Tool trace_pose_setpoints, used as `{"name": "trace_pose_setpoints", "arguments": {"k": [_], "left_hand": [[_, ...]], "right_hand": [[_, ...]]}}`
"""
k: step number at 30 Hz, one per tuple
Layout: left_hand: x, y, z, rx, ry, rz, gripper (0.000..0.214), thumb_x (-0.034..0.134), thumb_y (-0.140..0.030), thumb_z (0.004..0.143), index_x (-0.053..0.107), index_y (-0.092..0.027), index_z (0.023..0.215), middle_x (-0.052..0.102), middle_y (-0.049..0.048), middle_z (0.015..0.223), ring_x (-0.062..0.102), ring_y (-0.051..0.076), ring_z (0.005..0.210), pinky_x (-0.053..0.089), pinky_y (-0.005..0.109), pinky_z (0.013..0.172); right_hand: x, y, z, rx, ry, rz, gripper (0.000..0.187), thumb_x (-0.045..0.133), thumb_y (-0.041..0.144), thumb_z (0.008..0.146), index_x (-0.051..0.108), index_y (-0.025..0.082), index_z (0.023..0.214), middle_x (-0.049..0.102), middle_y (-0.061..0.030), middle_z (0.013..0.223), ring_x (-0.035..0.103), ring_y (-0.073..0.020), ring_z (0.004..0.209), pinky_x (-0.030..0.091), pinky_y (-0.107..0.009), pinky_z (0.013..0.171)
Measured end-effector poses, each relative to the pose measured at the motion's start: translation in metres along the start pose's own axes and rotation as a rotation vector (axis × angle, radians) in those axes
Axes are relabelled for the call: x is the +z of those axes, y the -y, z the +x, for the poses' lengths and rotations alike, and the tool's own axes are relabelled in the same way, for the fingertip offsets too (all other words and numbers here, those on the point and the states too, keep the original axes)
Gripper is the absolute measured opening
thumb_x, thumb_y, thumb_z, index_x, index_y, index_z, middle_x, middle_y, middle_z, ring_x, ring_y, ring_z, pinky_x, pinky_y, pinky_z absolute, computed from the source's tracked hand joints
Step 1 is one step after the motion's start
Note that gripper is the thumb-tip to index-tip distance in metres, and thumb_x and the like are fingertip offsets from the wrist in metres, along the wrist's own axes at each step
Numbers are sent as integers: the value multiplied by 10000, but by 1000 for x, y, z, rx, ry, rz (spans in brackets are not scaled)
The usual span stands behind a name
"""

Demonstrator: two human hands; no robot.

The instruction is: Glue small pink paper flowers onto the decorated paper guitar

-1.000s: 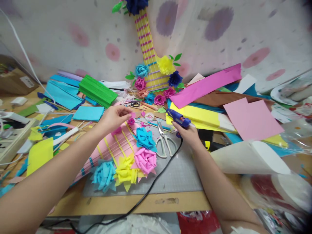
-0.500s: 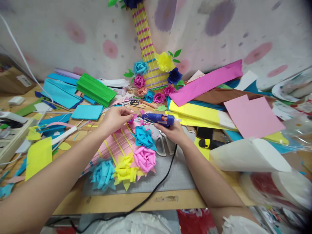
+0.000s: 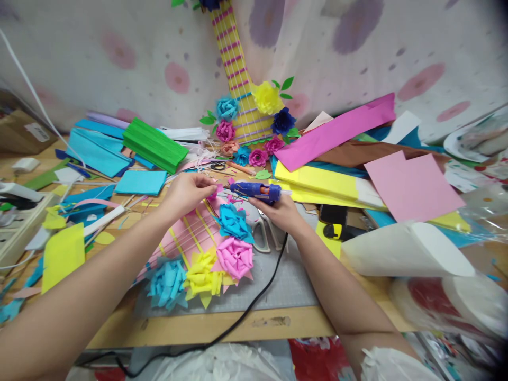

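Observation:
My left hand (image 3: 186, 193) pinches a small pink paper piece (image 3: 218, 187) just above a pink paper fan (image 3: 186, 238) with yellow stripes. Blue, yellow and pink paper flowers (image 3: 206, 264) lie on the fan's lower end. My right hand (image 3: 278, 210) grips a blue glue gun (image 3: 254, 190), its nozzle pointing left and almost touching the pink piece. The gun's black cord (image 3: 254, 301) runs down over the grey cutting mat (image 3: 289, 280) to the table's front edge.
White-handled scissors (image 3: 264, 235) lie under my right wrist. A yellow striped fan with paper flowers (image 3: 250, 114) leans on the wall behind. Stacks of coloured paper (image 3: 337, 159) fill the right side, green and blue crepe paper (image 3: 130, 151) the left. A white curled sheet (image 3: 400, 254) lies at right.
My right hand swung the glue gun from the right of the scissors leftward, turning its nozzle toward the pink piece in my left hand. My left hand stayed in place.

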State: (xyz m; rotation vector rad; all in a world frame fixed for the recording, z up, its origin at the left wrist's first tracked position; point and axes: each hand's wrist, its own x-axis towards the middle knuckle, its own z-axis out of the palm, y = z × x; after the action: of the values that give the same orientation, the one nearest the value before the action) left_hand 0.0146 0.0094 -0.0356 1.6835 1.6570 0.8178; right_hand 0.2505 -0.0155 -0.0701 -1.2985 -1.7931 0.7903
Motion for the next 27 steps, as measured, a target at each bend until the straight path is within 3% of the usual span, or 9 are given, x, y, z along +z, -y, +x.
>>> {"name": "trace_pose_setpoints", "arguments": {"k": [8, 16, 27], "left_hand": [[0, 1, 1, 1, 37, -20, 298, 688, -452, 614, 732, -186, 740, 723, 44, 680, 645, 184, 622, 467, 267, 592], [-1, 2, 1, -20, 53, -9, 263, 677, -424, 621, 731, -189, 728, 718, 33, 656, 641, 176, 591, 468, 264, 581], [-1, -4, 1, -17, 47, -17, 272, 692, -418, 600, 729, -177, 721, 723, 52, 672, 647, 193, 620, 479, 282, 603]], "right_hand": [[1, -1, 0, 15, 7, -14, 409, 618, 557, 750, 702, 160, 793, 668, -30, 702, 587, -162, 638, 481, -280, 626], [-1, 0, 0, -4, 0, 40, 392, 624, 539, 752, 715, 186, 894, 693, -27, 768, 621, -180, 699, 495, -282, 659], [-3, 0, 3, 20, -23, -4, 384, 624, 524, 752, 722, 168, 856, 697, -32, 742, 624, -184, 685, 497, -291, 648]]}}
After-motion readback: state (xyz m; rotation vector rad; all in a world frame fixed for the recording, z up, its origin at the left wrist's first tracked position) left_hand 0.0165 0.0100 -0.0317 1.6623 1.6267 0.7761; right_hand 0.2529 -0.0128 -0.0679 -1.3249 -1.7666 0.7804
